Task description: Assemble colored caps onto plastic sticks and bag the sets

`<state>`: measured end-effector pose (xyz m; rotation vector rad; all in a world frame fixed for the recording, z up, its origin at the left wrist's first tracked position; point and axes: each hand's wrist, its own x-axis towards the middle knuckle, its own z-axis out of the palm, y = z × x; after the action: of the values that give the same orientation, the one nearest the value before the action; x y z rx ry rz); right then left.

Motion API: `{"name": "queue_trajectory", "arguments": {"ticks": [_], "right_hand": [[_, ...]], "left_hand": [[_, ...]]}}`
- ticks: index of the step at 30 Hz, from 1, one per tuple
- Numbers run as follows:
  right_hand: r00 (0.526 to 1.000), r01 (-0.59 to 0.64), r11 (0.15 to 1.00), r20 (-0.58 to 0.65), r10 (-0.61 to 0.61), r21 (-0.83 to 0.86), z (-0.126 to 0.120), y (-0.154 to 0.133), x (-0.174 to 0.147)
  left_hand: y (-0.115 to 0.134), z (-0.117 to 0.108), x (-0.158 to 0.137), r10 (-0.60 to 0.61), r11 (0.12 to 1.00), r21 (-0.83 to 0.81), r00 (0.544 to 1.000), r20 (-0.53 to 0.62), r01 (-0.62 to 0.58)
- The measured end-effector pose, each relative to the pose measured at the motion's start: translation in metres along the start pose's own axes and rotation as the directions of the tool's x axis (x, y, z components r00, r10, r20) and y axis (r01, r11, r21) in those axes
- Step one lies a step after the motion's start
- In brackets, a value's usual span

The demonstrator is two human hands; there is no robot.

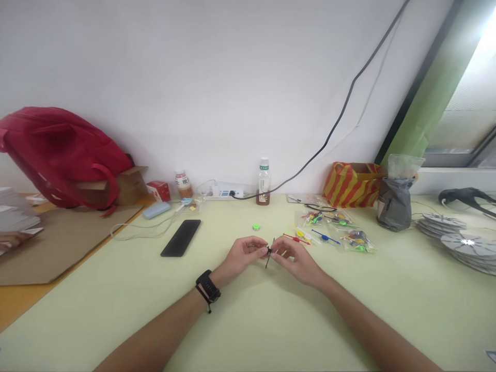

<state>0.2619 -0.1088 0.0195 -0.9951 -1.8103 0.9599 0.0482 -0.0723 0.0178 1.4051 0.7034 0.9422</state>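
Note:
My left hand (248, 252) and my right hand (293, 258) meet at the middle of the table, fingertips pinched round the hub of a thin black arrow spinner (267, 262). Its two ends stick out above and below the fingers; part of the hub is hidden. Just beyond the hands sits a small green round piece (256, 227). Close to my right hand lie a red arrow spinner (296, 239), a blue arrow spinner (325, 237) and yellow and white pieces. A black band with a watch (208, 287) is on my left wrist.
Bags of coloured spinner parts (357, 241) lie to the right, near stacked discs (470, 248). A phone (181, 238) rests at left. Along the wall stand a drink bottle (264, 182), power strip (225, 192) and striped bag (351, 185). Another person's hand (11, 241) shows far left.

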Motion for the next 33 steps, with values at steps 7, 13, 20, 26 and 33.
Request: {"name": "queue_trajectory", "arguments": {"ticks": [7, 13, 20, 26, 33], "right_hand": [[0.992, 0.11, 0.986, -0.042, -0.116, -0.126, 0.0, 0.006, -0.001], [0.962, 0.246, 0.941, -0.061, -0.266, -0.231, 0.001, 0.013, -0.001], [0.947, 0.214, 0.918, -0.161, -0.279, -0.334, -0.014, 0.005, 0.0], [0.909, 0.121, 0.876, -0.302, -0.287, -0.467, -0.044, 0.006, 0.0], [0.997, -0.016, 0.752, 0.045, 0.061, -0.659, -0.032, 0.018, 0.0]], "left_hand": [[-0.002, -0.001, 0.0, 0.002, 1.0, -0.023, 1.0, -0.002, -0.002], [-0.003, 0.002, -0.002, -0.04, 0.999, -0.031, 0.997, 0.066, 0.042], [-0.011, -0.003, 0.002, 0.038, 0.969, 0.245, 0.998, -0.044, -0.026], [-0.025, -0.025, 0.004, 0.266, 0.706, 0.688, 0.963, -0.04, -0.167], [-0.032, -0.03, 0.007, 0.159, 0.486, 0.862, 0.985, 0.073, -0.143]]}}
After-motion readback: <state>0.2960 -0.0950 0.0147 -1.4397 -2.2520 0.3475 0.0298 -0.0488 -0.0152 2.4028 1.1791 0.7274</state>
